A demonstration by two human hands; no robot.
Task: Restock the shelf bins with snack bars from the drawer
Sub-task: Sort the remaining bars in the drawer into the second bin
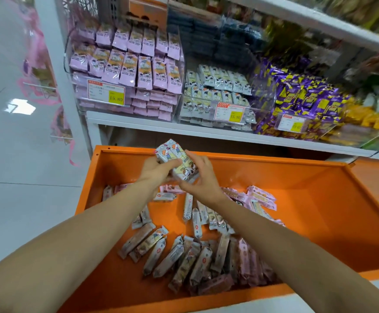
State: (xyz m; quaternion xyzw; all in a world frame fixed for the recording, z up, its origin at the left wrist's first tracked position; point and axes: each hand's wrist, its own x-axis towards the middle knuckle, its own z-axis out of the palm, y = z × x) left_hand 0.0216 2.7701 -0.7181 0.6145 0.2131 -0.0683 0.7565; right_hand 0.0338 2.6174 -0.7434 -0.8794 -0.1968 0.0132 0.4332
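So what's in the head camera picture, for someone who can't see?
The left hand and right hand hold a bundle of snack bars over an orange drawer with more bars inside. Behind, shelf bins hold pink, white and purple packets.

Bare forearms reaching forward, converging mid-frame. Left hand (155,169) gripping bundle of snack bars (175,157), thumb pressing across; right hand (201,177) bracing opposite side, fingers curling around, thumb underneath.
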